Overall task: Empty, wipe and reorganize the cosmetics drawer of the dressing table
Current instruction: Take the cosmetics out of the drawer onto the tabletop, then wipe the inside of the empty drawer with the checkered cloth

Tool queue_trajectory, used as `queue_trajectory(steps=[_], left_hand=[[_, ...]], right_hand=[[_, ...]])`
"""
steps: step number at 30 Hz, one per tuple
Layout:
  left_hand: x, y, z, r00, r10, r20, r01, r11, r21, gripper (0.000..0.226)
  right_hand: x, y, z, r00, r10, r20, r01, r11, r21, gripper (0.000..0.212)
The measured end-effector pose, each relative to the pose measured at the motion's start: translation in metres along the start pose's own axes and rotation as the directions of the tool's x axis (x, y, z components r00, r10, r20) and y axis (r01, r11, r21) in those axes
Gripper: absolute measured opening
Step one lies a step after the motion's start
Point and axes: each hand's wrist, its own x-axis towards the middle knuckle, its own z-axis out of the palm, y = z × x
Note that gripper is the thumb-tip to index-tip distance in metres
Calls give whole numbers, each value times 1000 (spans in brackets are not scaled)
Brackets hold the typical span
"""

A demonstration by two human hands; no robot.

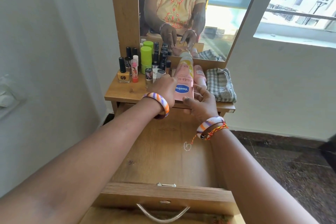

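The left hand [164, 87] and right hand [201, 102] are both gripping a pink lotion tube [183, 80] lying on the worktop [125, 91], cap pointing toward the mirror [218, 14]. A pink bottle [200, 76] is lying just beside the tube, and a folded checked cloth [221, 84] is sitting to its right. Nail polish bottles [124, 73], lipsticks and a green container [146, 56] are crowding the left side. The drawer [163, 151] is standing pulled out below, its wooden floor bare, its metal handle [162, 214] nearest the camera.

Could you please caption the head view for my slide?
Both hands reach a pink Vaseline lotion tube on the wooden dressing tabletop.
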Motion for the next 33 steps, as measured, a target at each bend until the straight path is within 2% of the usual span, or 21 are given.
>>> queue_trajectory(steps=[6,8,10,12,14,16,18,20,22,24,27,29,31,33], left_hand=[[-8,4,-1,999,-26,25,25,998,62,72],[-11,8,-5,1000,-19,19,17,995,98,81],[-14,14,-9,999,44,-22,-40,988,148,92],[-18,22,-12,983,152,-103,-132,975,181,94],[-21,32,-11,944,286,-163,-252,947,200,88],[-25,41,-4,903,395,-171,-360,910,206,83],[-30,47,6,890,434,-143,-410,897,167,76],[-34,50,17,883,455,-115,-443,889,118,68],[-36,51,24,887,456,-70,-453,890,55,64],[-38,51,29,903,429,-26,-430,903,-23,64],[-40,51,30,932,361,15,-354,921,-163,67],[-38,51,27,949,309,54,-278,908,-313,74],[-37,56,22,944,306,124,-197,823,-532,81],[-41,63,18,934,336,125,-149,680,-718,74]], right_hand=[[-5,2,-6,995,-83,-57,73,986,-148,54],[-7,3,-11,976,-153,-152,108,957,-269,56],[-9,0,-20,919,-286,-273,157,898,-411,50],[-8,-4,-32,844,-431,-321,179,788,-589,47],[-2,-7,-45,833,-484,-269,124,636,-762,54],[8,-8,-58,888,-443,-126,76,411,-909,61],[17,-6,-67,948,-317,23,93,209,-974,59],[22,-7,-73,965,-244,95,122,97,-988,49],[23,-12,-79,955,-282,89,106,47,-993,38],[20,-18,-83,944,-326,54,78,60,-995,35],[7,-32,-88,914,-401,-67,23,216,-976,36],[-5,-46,-92,875,-455,-165,-14,316,-949,37],[-18,-60,-96,833,-495,-245,-6,435,-900,35],[-30,-70,-99,816,-493,-302,40,569,-822,36]])
